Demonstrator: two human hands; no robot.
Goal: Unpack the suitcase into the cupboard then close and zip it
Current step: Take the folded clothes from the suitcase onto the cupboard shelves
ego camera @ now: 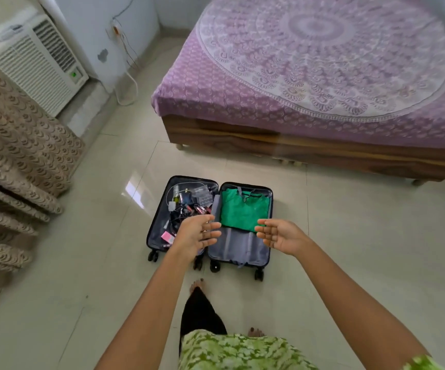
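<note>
We hold left hand point(198, 232) and right hand point(280, 236) spread, empty, above the suitcase point(238, 248); the shirt point(244, 210) lies just ahead, nearer the right.

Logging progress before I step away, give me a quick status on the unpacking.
Left hand and right hand open, empty, above the suitcase. Suitcase open flat on floor, green garment and loose small items inside. Nothing in the way.

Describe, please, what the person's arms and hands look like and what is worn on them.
Both arms are bare from wrist to above the elbow. The left hand and right hand wear no gloves, and no rings, bangles or watch are visible. A green and white patterned sleeve shows at the right upper arm, matching the floral top below.
</note>
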